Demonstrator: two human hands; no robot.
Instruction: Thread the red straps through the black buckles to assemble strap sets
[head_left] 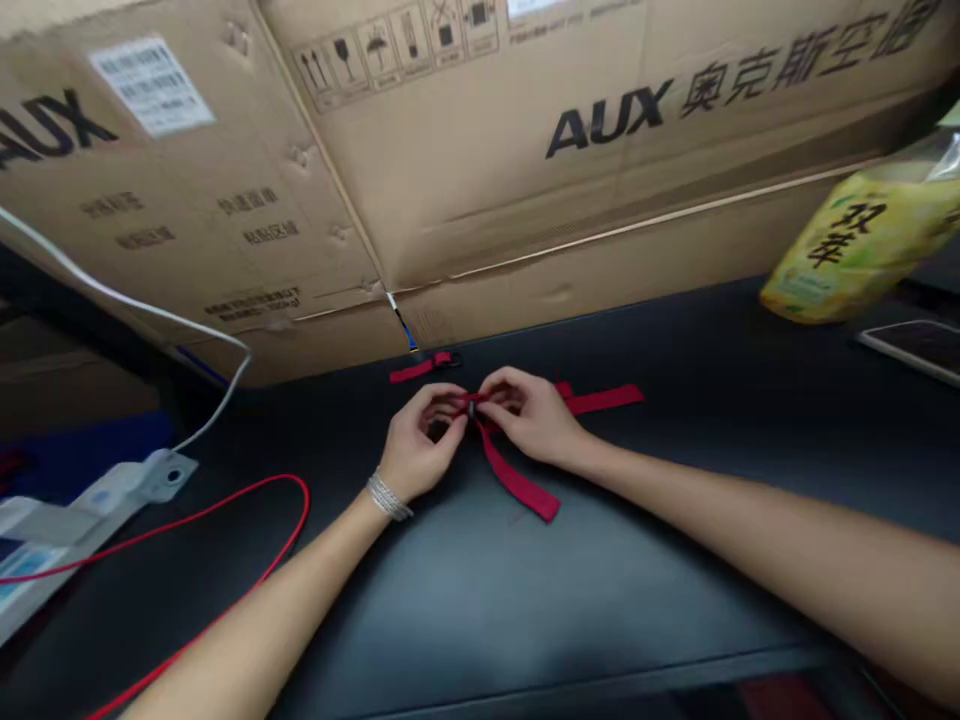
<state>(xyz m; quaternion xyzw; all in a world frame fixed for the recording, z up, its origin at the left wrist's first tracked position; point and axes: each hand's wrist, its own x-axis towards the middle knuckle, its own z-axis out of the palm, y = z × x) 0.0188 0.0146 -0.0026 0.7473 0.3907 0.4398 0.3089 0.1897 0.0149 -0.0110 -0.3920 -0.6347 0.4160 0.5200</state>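
Red strap: the landmark, held at a small buckle between the two hands, over the table, its loose tail slanting right and toward the person
Left hand: at the strap's left, thumb and fingers pinching it beside the buckle
Right hand: at the strap's right, thumb and fingers pinching it on the buckle's other side
Red strip: right of the strap, on the table; whether the two join cannot be told
Second strap: just beyond the strap, slightly left, with a black clasp
Red cable: left of the strap, curving
AUX carton: behind the strap
Yellow-labelled bottle: well right of the strap and farther back, tilted
Phone-like device: far right of the strap
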